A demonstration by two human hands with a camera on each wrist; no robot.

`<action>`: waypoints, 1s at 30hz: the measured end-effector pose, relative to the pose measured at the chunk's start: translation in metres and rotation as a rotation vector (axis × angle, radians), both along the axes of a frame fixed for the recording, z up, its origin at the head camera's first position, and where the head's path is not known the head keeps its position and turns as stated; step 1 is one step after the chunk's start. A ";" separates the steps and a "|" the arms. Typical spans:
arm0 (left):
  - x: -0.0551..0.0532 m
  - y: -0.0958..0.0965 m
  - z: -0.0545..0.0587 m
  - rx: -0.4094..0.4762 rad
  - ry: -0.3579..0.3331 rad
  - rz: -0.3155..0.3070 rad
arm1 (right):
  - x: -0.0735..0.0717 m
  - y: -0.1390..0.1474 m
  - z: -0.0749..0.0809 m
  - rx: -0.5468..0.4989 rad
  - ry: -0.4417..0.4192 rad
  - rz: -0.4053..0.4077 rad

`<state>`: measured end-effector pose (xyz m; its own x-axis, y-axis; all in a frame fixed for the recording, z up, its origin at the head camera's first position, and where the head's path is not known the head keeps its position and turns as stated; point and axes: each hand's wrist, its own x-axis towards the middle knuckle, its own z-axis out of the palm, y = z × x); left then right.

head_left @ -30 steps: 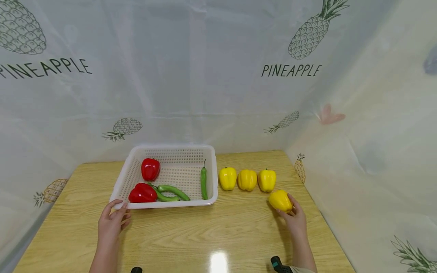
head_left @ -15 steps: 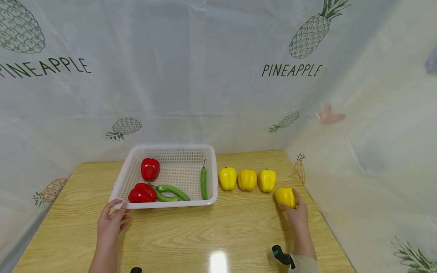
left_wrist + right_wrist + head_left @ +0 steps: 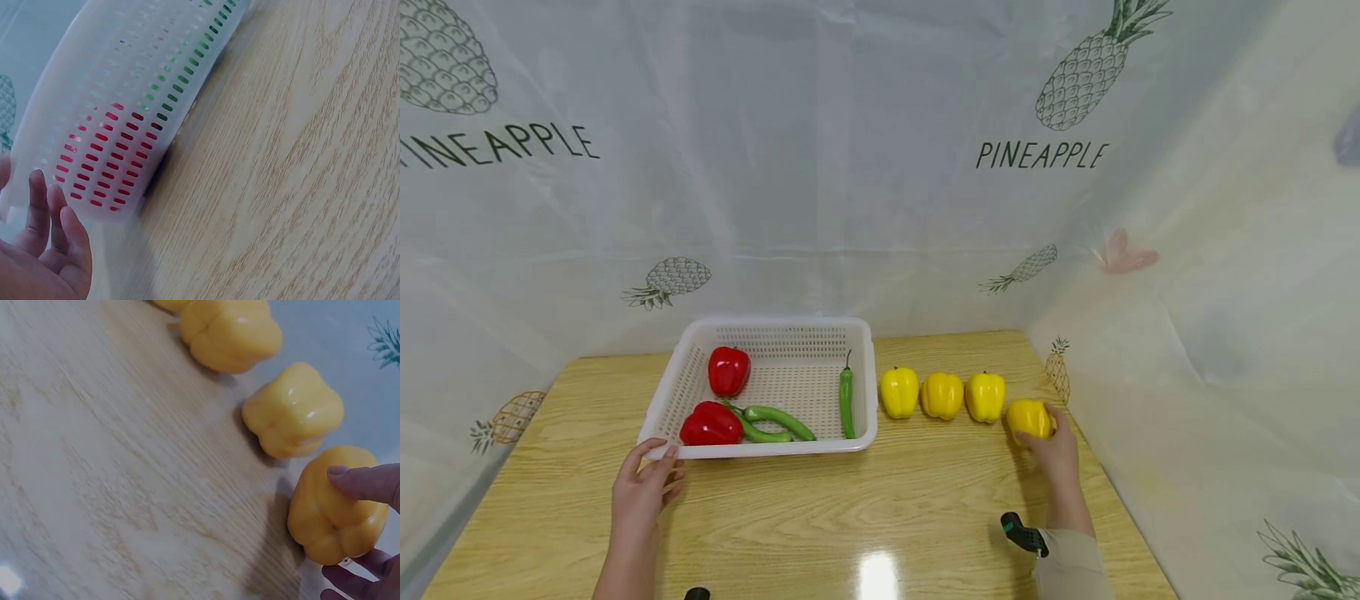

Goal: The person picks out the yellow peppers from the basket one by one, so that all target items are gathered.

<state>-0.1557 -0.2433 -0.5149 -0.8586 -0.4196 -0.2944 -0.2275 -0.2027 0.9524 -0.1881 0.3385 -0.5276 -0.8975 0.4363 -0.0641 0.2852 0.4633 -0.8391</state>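
My right hand [image 3: 1054,446] grips a yellow bell pepper [image 3: 1028,418] near the table's right side, thumb on its near side and fingers behind. In the right wrist view the thumb [image 3: 362,482] presses on this bell pepper [image 3: 328,519], and other fingers curl beneath it. Three more yellow bell peppers [image 3: 942,395] stand in a row to its left. At the front left corner of a white plastic basket [image 3: 842,447], my left hand [image 3: 642,492] pinches the rim. Two red bell peppers [image 3: 711,423] and several green chili peppers [image 3: 846,402] lie inside the basket.
The wooden table [image 3: 820,525] reaches back to a pale curtain [image 3: 895,208] printed with pineapples. A sheet of the same print [image 3: 1210,392] hangs along the right side. Bright glare [image 3: 877,573] marks the table's front middle.
My right hand has moved the yellow bell pepper back and slightly right, to the right end of the row, turning it on the way. The left hand stays at the basket's corner.
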 end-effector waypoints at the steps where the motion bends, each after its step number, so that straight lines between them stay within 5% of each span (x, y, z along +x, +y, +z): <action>1: 0.000 0.000 0.000 0.001 -0.003 0.003 | -0.002 0.001 0.000 0.003 -0.009 -0.001; 30: 0.000 -0.001 0.001 0.004 0.006 -0.015 | -0.030 0.006 0.001 -0.033 -0.012 -0.019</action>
